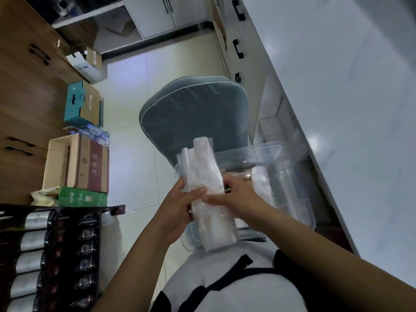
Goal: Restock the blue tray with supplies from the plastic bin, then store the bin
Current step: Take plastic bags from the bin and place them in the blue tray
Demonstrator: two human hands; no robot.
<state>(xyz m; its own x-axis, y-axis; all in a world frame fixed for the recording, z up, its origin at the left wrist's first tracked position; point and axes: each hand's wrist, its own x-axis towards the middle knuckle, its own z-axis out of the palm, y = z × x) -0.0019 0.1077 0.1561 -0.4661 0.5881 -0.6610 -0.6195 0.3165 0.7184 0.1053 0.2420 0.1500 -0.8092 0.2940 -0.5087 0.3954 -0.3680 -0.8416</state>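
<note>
A clear plastic bin (281,154) rests on the seat of a grey-green chair (193,113), with bags and other supplies inside it. In front of the bin I hold a stack of clear plastic packets (202,172) upright. My left hand (180,210) grips the stack from the left, thumb across its front. My right hand (238,199) holds the right side, its fingers pinching the front packet. The blue tray is not in view.
A white counter (337,97) runs along the right, with drawers below it. Cardboard boxes (76,163) and a teal box (74,102) line the wooden cabinets on the left. Dark bottles in a rack (45,255) stand at lower left. Tiled floor lies between.
</note>
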